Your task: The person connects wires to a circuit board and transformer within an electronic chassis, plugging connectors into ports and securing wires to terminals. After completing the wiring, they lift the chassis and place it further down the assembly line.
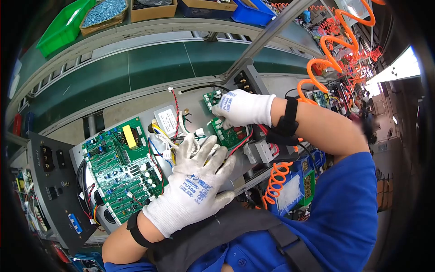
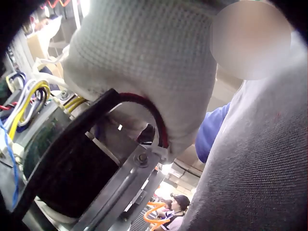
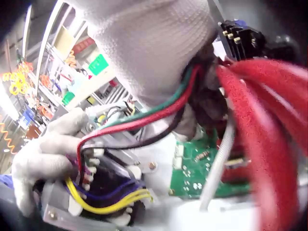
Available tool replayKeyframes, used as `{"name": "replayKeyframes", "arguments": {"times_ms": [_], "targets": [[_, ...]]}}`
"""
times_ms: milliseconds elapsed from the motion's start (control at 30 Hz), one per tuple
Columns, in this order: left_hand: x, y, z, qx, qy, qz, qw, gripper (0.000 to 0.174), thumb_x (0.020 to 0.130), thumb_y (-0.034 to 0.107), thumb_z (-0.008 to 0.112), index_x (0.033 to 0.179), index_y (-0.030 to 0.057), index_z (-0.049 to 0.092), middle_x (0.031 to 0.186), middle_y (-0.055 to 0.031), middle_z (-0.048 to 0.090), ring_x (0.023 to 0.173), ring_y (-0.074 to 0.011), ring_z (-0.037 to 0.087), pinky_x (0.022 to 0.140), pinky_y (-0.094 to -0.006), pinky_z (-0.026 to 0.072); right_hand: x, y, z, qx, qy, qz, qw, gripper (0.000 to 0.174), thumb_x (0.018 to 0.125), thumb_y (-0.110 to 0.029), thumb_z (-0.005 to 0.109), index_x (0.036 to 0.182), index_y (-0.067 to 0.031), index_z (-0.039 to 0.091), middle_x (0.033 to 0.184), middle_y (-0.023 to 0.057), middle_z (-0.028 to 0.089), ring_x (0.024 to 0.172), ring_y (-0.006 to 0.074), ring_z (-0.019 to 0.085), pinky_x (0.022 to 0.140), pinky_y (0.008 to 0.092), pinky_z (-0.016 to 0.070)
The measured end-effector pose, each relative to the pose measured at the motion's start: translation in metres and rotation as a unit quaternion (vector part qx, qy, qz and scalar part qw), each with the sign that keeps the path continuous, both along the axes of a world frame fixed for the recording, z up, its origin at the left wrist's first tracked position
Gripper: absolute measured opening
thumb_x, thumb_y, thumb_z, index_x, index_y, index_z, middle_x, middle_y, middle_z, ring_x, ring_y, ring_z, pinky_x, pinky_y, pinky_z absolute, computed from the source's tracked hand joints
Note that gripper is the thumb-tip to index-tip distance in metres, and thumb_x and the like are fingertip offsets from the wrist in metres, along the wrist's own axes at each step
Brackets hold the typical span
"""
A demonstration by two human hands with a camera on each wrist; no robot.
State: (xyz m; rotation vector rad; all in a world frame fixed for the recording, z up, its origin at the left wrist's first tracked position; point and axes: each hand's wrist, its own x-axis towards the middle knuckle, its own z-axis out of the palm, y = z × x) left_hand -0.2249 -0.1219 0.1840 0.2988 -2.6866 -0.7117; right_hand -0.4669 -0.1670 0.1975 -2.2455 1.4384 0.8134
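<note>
In the head view my gloved left hand [image 1: 195,181] lies with fingers spread over white and yellow wires [image 1: 159,131], right of a large green circuit board [image 1: 122,167]. My gloved right hand [image 1: 244,109] bends its fingers down at two small green boards [image 1: 209,99]. Green, red and black wires [image 3: 139,120] run up into the curled fingers of the right hand [image 3: 149,53] in the right wrist view; their ends are hidden. The left hand [image 3: 48,159] touches those wires' other end above a dark coil part. The left wrist view shows the left glove [image 2: 144,62] beside a black sleeved cable [image 2: 72,130].
A labelled metal box [image 1: 166,120] sits between the boards. Black end panels [image 1: 56,190] stand at the left and the upper right. Beyond are a green conveyor [image 1: 158,63], bins [image 1: 65,27] and a metal post [image 1: 263,41]. Orange coiled hoses [image 1: 317,63] hang at the right.
</note>
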Motion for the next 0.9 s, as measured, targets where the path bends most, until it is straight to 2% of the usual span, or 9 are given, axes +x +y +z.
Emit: {"name": "replayKeyframes", "arguments": {"times_ms": [133,333,400,500,600,700,767,867,900], "targets": [[-0.002,0.002,0.002,-0.012,-0.007,0.003,1.000,0.067,0.070,0.043,0.075,0.125,0.0099,0.058,0.125,-0.0122,0.056,0.127,-0.0364,0.045,0.107,-0.0629,0.0243,-0.002,0.004,-0.006,-0.018,-0.012,-0.022,1.000,0.032,0.080,-0.026,0.071,0.101,-0.0042,0.062,0.084,0.0165,0.066,0.085,0.0356,0.066,0.072,0.0442,0.0511],[0.000,0.010,0.005,-0.053,-0.014,0.015,0.998,0.069,0.070,0.040,0.074,0.129,0.0094,0.057,0.127,-0.0141,0.056,0.128,-0.0396,0.045,0.108,-0.0644,0.0233,-0.003,0.015,-0.009,-0.046,-0.025,0.032,0.998,0.034,0.080,-0.020,0.067,0.110,-0.0071,0.063,0.091,0.0156,0.068,0.089,0.0348,0.066,0.076,0.0432,0.0517],[0.000,0.012,0.004,-0.064,-0.014,0.018,0.998,0.063,0.076,0.040,0.070,0.128,0.0078,0.058,0.128,-0.0144,0.056,0.131,-0.0356,0.043,0.108,-0.0597,0.0238,0.001,0.014,-0.002,-0.034,-0.020,0.006,0.999,0.038,0.081,-0.020,0.067,0.117,-0.0083,0.062,0.094,0.0154,0.069,0.092,0.0343,0.066,0.078,0.0432,0.0521],[0.000,0.013,0.004,-0.059,-0.022,0.027,0.998,0.063,0.077,0.040,0.069,0.129,0.0083,0.057,0.129,-0.0141,0.055,0.131,-0.0353,0.043,0.109,-0.0599,0.0230,0.005,0.010,0.006,-0.014,-0.046,-0.022,0.999,0.036,0.081,-0.021,0.068,0.114,-0.0079,0.064,0.094,0.0152,0.069,0.093,0.0343,0.066,0.079,0.0433,0.0525],[-0.001,0.014,-0.001,-0.043,-0.010,0.030,0.999,0.068,0.072,0.040,0.072,0.130,0.0087,0.057,0.128,-0.0139,0.056,0.128,-0.0392,0.045,0.110,-0.0627,0.0219,0.012,0.002,0.007,-0.032,0.058,0.024,0.998,0.027,0.081,-0.023,0.069,0.101,-0.0053,0.066,0.088,0.0138,0.068,0.091,0.0341,0.067,0.079,0.0426,0.0533],[0.000,0.013,0.000,-0.029,-0.014,0.027,0.999,0.063,0.076,0.040,0.069,0.129,0.0089,0.056,0.130,-0.0131,0.054,0.132,-0.0353,0.042,0.110,-0.0611,0.0212,0.008,0.002,0.004,-0.026,0.055,0.044,0.997,0.026,0.080,-0.024,0.068,0.098,-0.0051,0.065,0.087,0.0132,0.068,0.087,0.0339,0.067,0.074,0.0428,0.0536],[0.000,0.011,-0.002,-0.012,0.002,0.027,1.000,0.069,0.070,0.041,0.073,0.129,0.0089,0.056,0.127,-0.0133,0.055,0.128,-0.0388,0.044,0.108,-0.0639,0.0229,-0.004,0.004,-0.003,-0.043,-0.028,0.062,0.997,0.027,0.080,-0.025,0.067,0.099,-0.0063,0.064,0.084,0.0139,0.068,0.082,0.0341,0.067,0.069,0.0438,0.0529],[-0.001,0.008,-0.003,0.016,0.013,0.025,0.999,0.067,0.070,0.040,0.073,0.127,0.0090,0.057,0.125,-0.0135,0.055,0.127,-0.0373,0.044,0.106,-0.0625,0.0244,-0.007,0.003,-0.009,-0.024,-0.035,0.062,0.997,0.027,0.080,-0.025,0.066,0.100,-0.0073,0.063,0.080,0.0138,0.067,0.077,0.0347,0.067,0.066,0.0449,0.0520],[-0.001,0.006,-0.003,0.010,0.018,0.022,1.000,0.066,0.070,0.040,0.073,0.126,0.0092,0.057,0.123,-0.0133,0.055,0.125,-0.0360,0.045,0.104,-0.0604,0.0252,0.001,0.003,-0.003,-0.012,0.004,0.048,0.999,0.030,0.079,-0.022,0.069,0.105,-0.0084,0.067,0.092,0.0139,0.069,0.090,0.0332,0.067,0.077,0.0432,0.0529]]}}
